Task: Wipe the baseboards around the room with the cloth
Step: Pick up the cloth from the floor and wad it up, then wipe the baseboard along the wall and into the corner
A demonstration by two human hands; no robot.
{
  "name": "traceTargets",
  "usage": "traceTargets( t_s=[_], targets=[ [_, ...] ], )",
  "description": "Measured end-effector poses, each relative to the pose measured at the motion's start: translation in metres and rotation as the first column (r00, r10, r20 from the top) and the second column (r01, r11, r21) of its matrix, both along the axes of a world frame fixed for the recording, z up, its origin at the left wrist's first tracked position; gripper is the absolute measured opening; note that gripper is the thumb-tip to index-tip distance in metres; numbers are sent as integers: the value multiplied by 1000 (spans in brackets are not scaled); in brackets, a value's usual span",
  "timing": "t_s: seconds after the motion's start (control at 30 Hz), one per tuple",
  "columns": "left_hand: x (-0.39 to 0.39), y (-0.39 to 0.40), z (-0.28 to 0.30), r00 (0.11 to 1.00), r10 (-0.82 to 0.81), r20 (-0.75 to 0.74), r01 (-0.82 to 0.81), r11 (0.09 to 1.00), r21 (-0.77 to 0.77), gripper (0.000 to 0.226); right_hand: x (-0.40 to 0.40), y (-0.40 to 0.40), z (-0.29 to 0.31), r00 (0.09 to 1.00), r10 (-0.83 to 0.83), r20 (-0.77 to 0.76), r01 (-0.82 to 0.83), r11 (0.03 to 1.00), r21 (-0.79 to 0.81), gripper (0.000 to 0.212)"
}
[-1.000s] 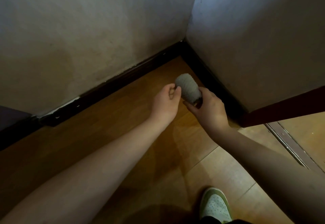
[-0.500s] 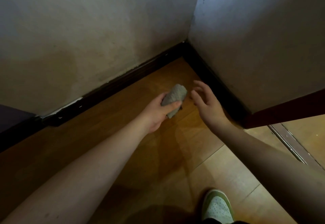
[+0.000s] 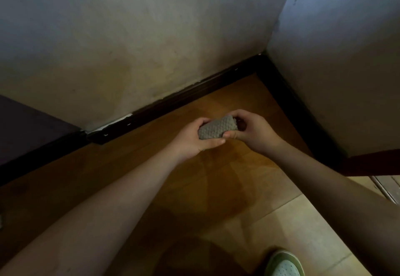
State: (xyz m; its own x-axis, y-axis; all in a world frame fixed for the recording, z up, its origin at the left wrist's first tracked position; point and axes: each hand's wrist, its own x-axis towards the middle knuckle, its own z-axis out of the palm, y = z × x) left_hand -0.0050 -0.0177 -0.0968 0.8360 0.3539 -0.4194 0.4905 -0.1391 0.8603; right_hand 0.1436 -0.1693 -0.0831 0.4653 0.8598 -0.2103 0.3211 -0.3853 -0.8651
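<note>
A folded grey textured cloth [image 3: 217, 128] is held above the wooden floor, a short way out from the room's corner. My left hand [image 3: 194, 140] grips its left end with the thumb underneath. My right hand [image 3: 252, 130] grips its right end, fingers curled over the top. A dark baseboard [image 3: 184, 98] runs along the foot of the left wall and meets a second dark baseboard [image 3: 300, 111] under the right wall at the corner. Neither hand touches the baseboards.
Pale stained walls [image 3: 129, 48] form the corner. A dark piece of furniture [image 3: 28, 128] stands at the left against the wall. A dark red door edge [image 3: 374, 163] and a metal threshold strip [image 3: 387, 189] lie at the right. My light shoe [image 3: 284, 265] is at the bottom.
The cloth passed from my right hand to my left. My right hand, open half a second ago, has come back and closed on the cloth's right end, so both hands hold it.
</note>
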Motion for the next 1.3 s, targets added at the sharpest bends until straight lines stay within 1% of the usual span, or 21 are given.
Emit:
traceTargets(
  t_s=[0.07, 0.13, 0.27, 0.33, 0.37, 0.43, 0.47, 0.53, 0.6, 0.67, 0.73, 0.87, 0.97, 1.1, 1.2, 1.3],
  targets=[
    [-8, 10, 0, 1000, -20, -17, 20, 1000, -16, 70, 2, 7, -9, 999, -1, -49, 2, 999, 38, 38],
    [-18, 22, 2, 999, -23, -30, 23, 1000, 5, 66, 1, 21, -17, 994, 33, -108, -26, 997, 68, 33],
    [-44, 52, 9, 993, 80, -92, -67, 988, 141, 57, -22, 65, -27, 959, 94, -267, -69, 993, 101, 34],
    [-63, 66, 13, 984, 147, -104, -128, 977, 171, 50, -39, 86, -31, 950, 158, -270, -142, 987, 78, 39],
    [-75, 72, 15, 977, 185, -109, -164, 970, 177, 48, -47, 95, -33, 947, 198, -253, -191, 980, 52, 43],
    [-101, 79, 19, 953, 282, -107, -256, 945, 205, 45, -60, 109, -34, 953, 257, -158, -263, 965, -14, 55],
    [-114, 82, 22, 936, 339, -97, -310, 922, 232, 45, -67, 115, -35, 954, 283, -100, -289, 956, -51, 61],
    [-143, 86, 24, 881, 468, -77, -432, 859, 276, 46, -82, 123, -40, 929, 368, 25, -361, 921, -145, 66],
    [-169, 86, 24, 812, 581, -63, -540, 787, 300, 47, -101, 127, -51, 860, 472, 193, -432, 876, -216, 65],
    [-191, 82, 24, 740, 672, -29, -631, 709, 316, 47, -121, 132, -65, 741, 556, 377, -499, 831, -246, 64],
    [-208, 76, 21, 688, 725, -19, -679, 653, 336, 47, -139, 137, -81, 621, 597, 508, -556, 792, -251, 64],
    [-238, 62, 22, 591, 805, -39, -735, 559, 384, 47, -173, 144, -110, 503, 656, 563, -605, 732, -313, 65],
    [-259, 53, 25, 518, 854, -58, -771, 495, 401, 49, -184, 149, -126, 462, 684, 565, -611, 707, -356, 64],
    [-283, 44, 35, 504, 856, -118, -759, 504, 413, 51, -184, 154, -130, 433, 700, 567, -603, 693, -395, 64],
    [-296, 41, 47, 518, 841, -159, -724, 530, 443, 53, -184, 153, -126, 413, 710, 571, -593, 685, -423, 64],
    [-307, 49, 50, 502, 848, -170, -736, 522, 431, 53, -183, 155, -123, 402, 714, 573, -585, 682, -439, 64]
  ],
)
